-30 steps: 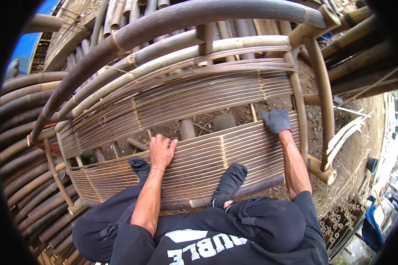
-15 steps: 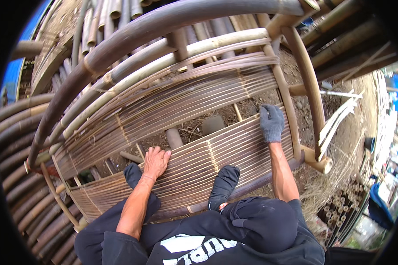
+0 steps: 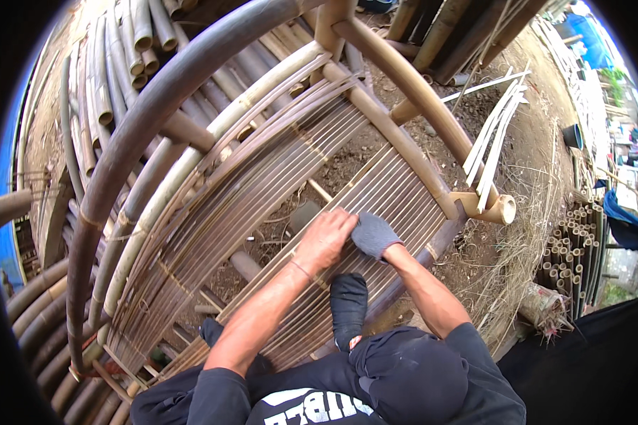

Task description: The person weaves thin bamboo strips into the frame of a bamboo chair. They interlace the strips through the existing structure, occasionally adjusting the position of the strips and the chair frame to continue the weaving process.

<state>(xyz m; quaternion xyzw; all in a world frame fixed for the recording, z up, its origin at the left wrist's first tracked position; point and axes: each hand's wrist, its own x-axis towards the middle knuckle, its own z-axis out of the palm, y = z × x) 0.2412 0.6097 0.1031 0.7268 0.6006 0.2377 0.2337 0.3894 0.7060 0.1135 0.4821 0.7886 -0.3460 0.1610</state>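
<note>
My bare left hand point(image 3: 325, 239) and my right hand point(image 3: 373, 235) in a grey knit glove meet over the slatted seat point(image 3: 397, 191) of a bamboo bench. The left fingers are bent and drawn together, the right ones curled closed; what they grip, if anything, is hidden beneath them. Both lie close to the inner edge of the near band of slats. An open gap separates this band from the far band of slats point(image 3: 241, 191). My dark-covered foot point(image 3: 349, 304) rests on the near slats below my hands.
Thick curved bamboo rails point(image 3: 138, 120) form the bench back. Bamboo poles point(image 3: 106, 78) are piled behind it, with bent poles at the left. Pale split strips point(image 3: 493, 142) lean by the right frame. A bundle of thin bamboo point(image 3: 571, 248) and dry straw point(image 3: 493, 283) lie at the right.
My gloved right hand has moved left from the seat's right end, and my left hand has moved right to meet it. The view has turned, so the bench appears more slanted.
</note>
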